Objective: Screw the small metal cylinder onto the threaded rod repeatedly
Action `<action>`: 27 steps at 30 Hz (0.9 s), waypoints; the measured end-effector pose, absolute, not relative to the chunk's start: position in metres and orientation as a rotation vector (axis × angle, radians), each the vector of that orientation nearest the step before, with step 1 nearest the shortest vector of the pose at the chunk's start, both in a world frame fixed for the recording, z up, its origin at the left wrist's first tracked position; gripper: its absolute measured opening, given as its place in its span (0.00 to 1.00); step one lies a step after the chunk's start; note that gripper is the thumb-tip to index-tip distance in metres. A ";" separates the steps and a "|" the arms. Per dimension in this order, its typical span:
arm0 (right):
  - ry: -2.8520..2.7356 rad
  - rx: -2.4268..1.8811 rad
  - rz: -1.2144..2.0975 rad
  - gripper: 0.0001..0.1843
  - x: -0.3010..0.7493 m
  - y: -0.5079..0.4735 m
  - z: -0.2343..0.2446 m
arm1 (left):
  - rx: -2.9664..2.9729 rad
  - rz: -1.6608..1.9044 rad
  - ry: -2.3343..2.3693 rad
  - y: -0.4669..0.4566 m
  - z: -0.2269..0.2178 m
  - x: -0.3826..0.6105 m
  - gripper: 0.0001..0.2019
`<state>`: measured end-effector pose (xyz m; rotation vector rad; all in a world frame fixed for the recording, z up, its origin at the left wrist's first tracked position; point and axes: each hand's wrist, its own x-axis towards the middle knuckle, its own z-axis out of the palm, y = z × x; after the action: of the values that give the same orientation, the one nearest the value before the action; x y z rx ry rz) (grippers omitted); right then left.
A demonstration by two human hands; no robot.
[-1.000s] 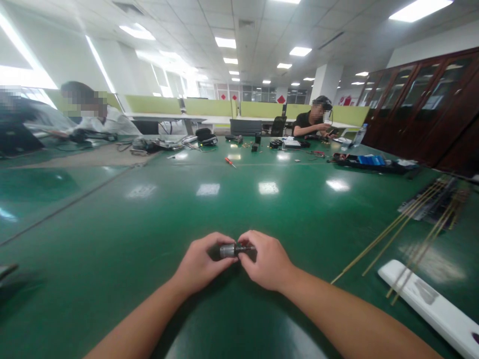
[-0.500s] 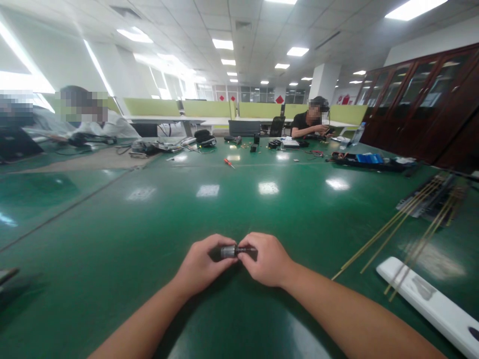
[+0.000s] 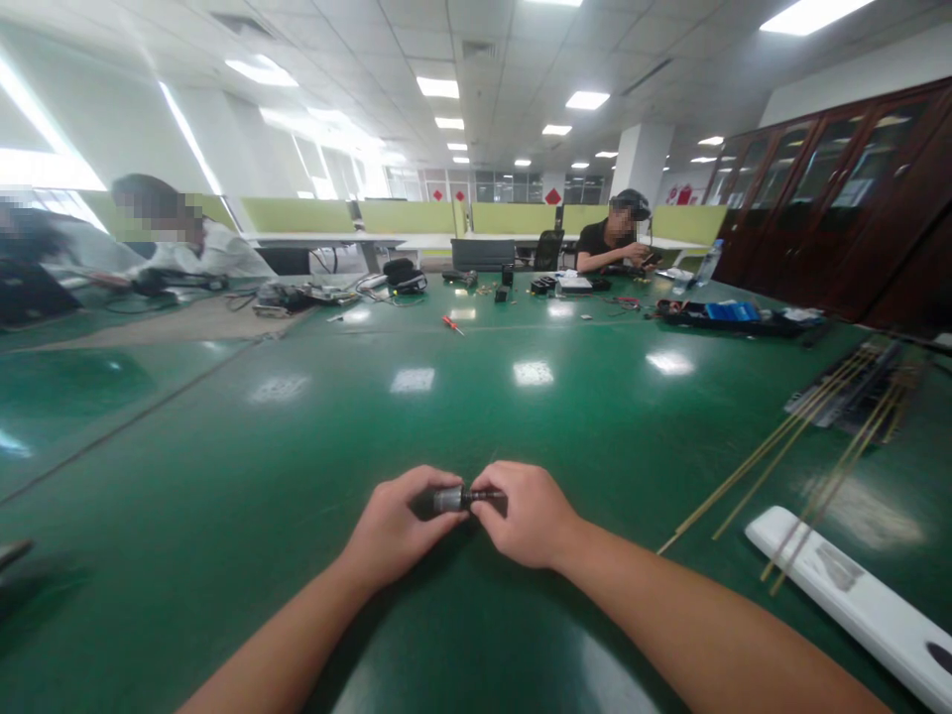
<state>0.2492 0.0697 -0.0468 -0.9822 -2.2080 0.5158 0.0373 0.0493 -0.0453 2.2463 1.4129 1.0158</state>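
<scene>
A small silver-grey metal cylinder (image 3: 448,499) lies crosswise between the thumb and fingers of my left hand (image 3: 398,521). From its right end runs a thin dark ridged shaft (image 3: 483,494). Around this shaft the thumb and fingertips of my right hand (image 3: 525,516) are pinched. The two hands meet almost tip to tip, low over the green tabletop (image 3: 357,416). Shaft and cylinder are in line and look joined, though fingertips partly cover the spot where they meet. The exact kind of part is too small to make out.
To the right, thin brass-coloured rods (image 3: 773,446) stretch over the table and above a long white casing (image 3: 855,605). A red screwdriver (image 3: 452,325) lies ahead. Electronics and a black tray with blue items (image 3: 733,312) line the far side. Other people sit at the far right and left.
The view has shifted very slightly. Both hands keep their grip; a little more of the dark shaft seems to show between cylinder and right fingertips.
</scene>
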 end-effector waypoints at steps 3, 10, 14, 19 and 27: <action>-2.208 -0.975 0.510 0.06 0.249 0.069 -0.047 | 2.241 1.013 1.416 0.050 -0.046 0.036 0.12; -2.213 -0.984 0.503 0.06 0.249 0.068 -0.047 | 2.225 0.995 1.415 0.050 -0.047 0.035 0.12; -2.211 -0.987 0.492 0.06 0.250 0.068 -0.047 | 2.215 0.998 1.412 0.050 -0.047 0.035 0.12; -2.208 -0.985 0.481 0.06 0.250 0.069 -0.048 | 2.212 0.998 1.414 0.051 -0.049 0.033 0.11; -2.213 -0.981 0.470 0.06 0.251 0.068 -0.049 | 2.216 1.007 1.411 0.052 -0.050 0.033 0.12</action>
<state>0.2505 0.0684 -0.0488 -0.9806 -2.2128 0.4699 0.0330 0.0522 -0.0496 2.2157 1.4105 1.0070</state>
